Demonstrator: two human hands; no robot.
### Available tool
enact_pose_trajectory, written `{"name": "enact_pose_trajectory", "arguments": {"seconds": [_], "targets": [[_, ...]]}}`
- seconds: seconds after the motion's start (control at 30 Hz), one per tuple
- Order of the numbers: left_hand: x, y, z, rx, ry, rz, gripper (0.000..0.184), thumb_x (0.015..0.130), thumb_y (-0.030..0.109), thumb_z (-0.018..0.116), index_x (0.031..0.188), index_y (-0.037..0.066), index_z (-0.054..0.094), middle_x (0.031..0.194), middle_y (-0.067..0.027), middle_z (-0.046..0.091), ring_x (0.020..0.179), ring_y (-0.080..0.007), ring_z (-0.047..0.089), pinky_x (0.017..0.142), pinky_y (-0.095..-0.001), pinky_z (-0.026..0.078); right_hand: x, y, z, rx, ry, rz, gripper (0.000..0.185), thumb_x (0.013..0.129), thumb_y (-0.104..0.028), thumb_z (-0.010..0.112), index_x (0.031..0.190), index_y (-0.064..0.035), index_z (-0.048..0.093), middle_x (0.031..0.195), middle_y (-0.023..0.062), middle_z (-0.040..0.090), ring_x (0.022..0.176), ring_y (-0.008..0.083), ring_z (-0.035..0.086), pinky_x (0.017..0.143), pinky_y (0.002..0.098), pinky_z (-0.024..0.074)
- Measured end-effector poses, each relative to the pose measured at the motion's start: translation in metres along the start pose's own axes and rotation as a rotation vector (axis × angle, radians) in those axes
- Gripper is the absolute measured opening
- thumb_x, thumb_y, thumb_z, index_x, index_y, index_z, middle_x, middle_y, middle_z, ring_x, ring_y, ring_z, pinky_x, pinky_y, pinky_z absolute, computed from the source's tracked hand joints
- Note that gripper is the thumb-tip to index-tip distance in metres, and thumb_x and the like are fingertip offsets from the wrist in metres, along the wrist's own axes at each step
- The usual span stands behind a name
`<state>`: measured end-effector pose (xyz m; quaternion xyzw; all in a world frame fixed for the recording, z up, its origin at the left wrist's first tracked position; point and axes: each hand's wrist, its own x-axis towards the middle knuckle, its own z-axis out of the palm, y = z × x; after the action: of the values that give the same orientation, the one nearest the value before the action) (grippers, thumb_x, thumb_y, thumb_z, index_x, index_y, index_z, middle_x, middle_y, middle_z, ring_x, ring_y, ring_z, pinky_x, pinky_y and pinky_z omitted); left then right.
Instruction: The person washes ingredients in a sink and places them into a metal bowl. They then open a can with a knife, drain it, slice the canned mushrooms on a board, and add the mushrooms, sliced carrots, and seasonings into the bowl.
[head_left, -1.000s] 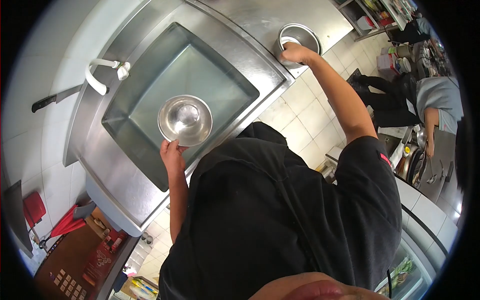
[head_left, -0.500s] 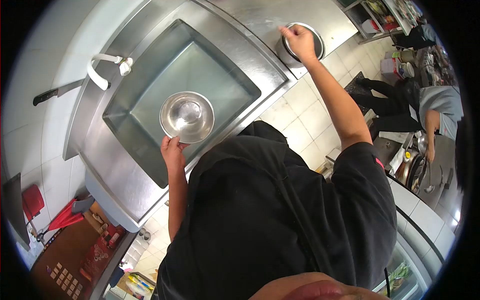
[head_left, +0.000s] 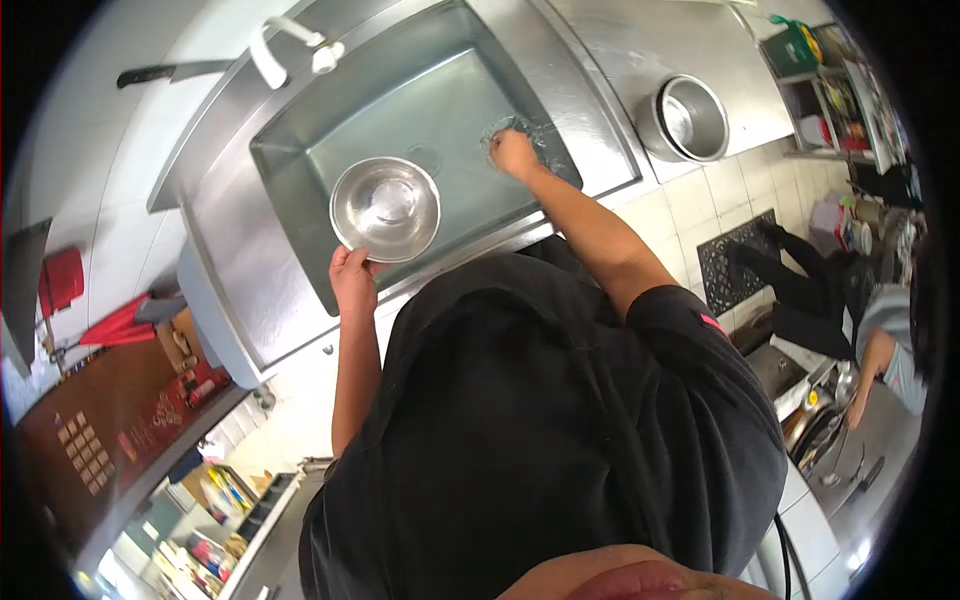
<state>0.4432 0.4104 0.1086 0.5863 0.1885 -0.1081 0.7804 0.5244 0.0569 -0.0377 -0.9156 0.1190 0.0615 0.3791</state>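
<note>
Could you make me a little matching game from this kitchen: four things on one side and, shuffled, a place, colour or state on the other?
1. Metal bowl
2. Right hand
3. Tap
4. Metal pot

A. White
B. On the counter beside the sink
C. Held by its rim in the left hand
D. At the rippling water

Pairs: 1-C, 2-D, 3-A, 4-B

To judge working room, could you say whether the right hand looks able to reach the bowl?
Probably yes: nothing seems to stand between the right hand and the bowl, held by the left hand over the sink.
</note>
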Motion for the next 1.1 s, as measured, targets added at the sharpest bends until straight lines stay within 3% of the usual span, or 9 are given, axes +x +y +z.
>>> {"name": "enact_pose_trajectory", "arguments": {"seconds": [0.13,0.23,0.4,0.63,0.7,0.77,0.8,0.9,1.1], "targets": [[-0.012,-0.002,-0.017,0.003,0.039,0.013,0.014,0.088,-0.003,0.052,0.097,-0.002,0.063,0.093,-0.0123,0.070,0.075,-0.0186,0.070,0.061,-0.0326,0.063,0.005,-0.017,0.013,-0.396,-0.307,-0.162,0.024,0.085,-0.020,0.064,0.092,0.0007,0.073,0.103,0.0248,0.070,0.089,0.0369,0.071,0.077,0.0456,0.0548],[-0.026,0.002,-0.017,-0.050,0.115,0.010,0.011,0.088,-0.003,0.053,0.095,-0.001,0.062,0.092,-0.0123,0.070,0.074,-0.0183,0.070,0.060,-0.0317,0.063,0.024,-0.024,-0.022,-0.356,-0.066,0.114,0.021,0.085,-0.016,0.064,0.091,0.0015,0.072,0.098,0.0223,0.072,0.088,0.0329,0.071,0.073,0.0451,0.0553],[-0.022,-0.005,-0.026,-0.032,0.148,-0.004,0.011,0.088,-0.002,0.053,0.096,-0.002,0.062,0.090,-0.0110,0.069,0.074,-0.0173,0.069,0.061,-0.0312,0.063,0.064,-0.090,-0.034,0.583,-0.639,0.282,0.022,0.093,-0.017,0.062,0.108,-0.0016,0.067,0.080,0.0050,0.065,0.057,0.0089,0.049,0.043,0.0287,0.0384],[-0.003,-0.003,-0.027,-0.051,0.110,0.005,0.013,0.087,0.002,0.055,0.098,-0.002,0.061,0.091,-0.0098,0.067,0.075,-0.0173,0.067,0.065,-0.0351,0.062,0.029,-0.239,-0.217,1.206,-0.769,-0.429,0.027,0.096,-0.017,0.059,0.117,-0.0007,0.061,0.098,0.0040,0.063,0.053,0.0023,0.041,0.041,0.0186,0.0312],[0.002,0.003,-0.019,-0.071,0.127,0.013,0.012,0.087,0.002,0.056,0.097,-0.002,0.062,0.090,-0.0097,0.066,0.076,-0.0179,0.067,0.066,-0.0362,0.062,0.060,-0.192,-0.184,1.213,-0.818,-0.112,0.026,0.092,-0.010,0.058,0.116,-0.0016,0.065,0.091,0.0059,0.065,0.054,0.0052,0.046,0.042,0.0221,0.0369],[0.005,0.006,-0.016,-0.049,0.141,0.016,0.011,0.087,0.002,0.057,0.096,-0.003,0.062,0.090,-0.0098,0.066,0.076,-0.0186,0.067,0.066,-0.0370,0.062,0.063,-0.141,-0.129,-0.220,-0.399,-0.090,0.024,0.091,-0.009,0.057,0.112,-0.0009,0.066,0.087,0.0071,0.065,0.061,0.0093,0.051,0.051,0.0253,0.0425],[0.007,0.007,-0.017,-0.025,0.152,0.020,0.011,0.086,0.002,0.057,0.095,-0.003,0.062,0.090,-0.0099,0.065,0.076,-0.0190,0.067,0.066,-0.0372,0.062,0.054,-0.120,-0.116,-0.389,-0.342,-0.024,0.023,0.090,-0.008,0.057,0.110,-0.0005,0.066,0.086,0.0078,0.065,0.064,0.0114,0.054,0.056,0.0270,0.0453],[0.012,0.009,-0.016,-0.011,0.175,0.034,0.010,0.086,0.002,0.059,0.093,-0.004,0.063,0.089,-0.0097,0.064,0.076,-0.0192,0.067,0.065,-0.0367,0.063,0.014,-0.141,-0.116,0.045,-0.357,0.204,0.021,0.088,-0.006,0.056,0.104,0.0007,0.068,0.080,0.0097,0.066,0.074,0.0176,0.063,0.070,0.0319,0.0536],[0.031,0.000,-0.005,0.022,0.079,-0.017,0.010,0.085,0.002,0.059,0.091,-0.004,0.063,0.085,-0.0086,0.063,0.074,-0.0178,0.066,0.065,-0.0341,0.063,-0.034,-0.235,-0.077,0.342,-0.392,-0.310,0.022,0.091,-0.011,0.062,0.109,0.0011,0.066,0.092,0.0076,0.069,0.087,0.0183,0.065,0.079,0.0306,0.0529]]}}
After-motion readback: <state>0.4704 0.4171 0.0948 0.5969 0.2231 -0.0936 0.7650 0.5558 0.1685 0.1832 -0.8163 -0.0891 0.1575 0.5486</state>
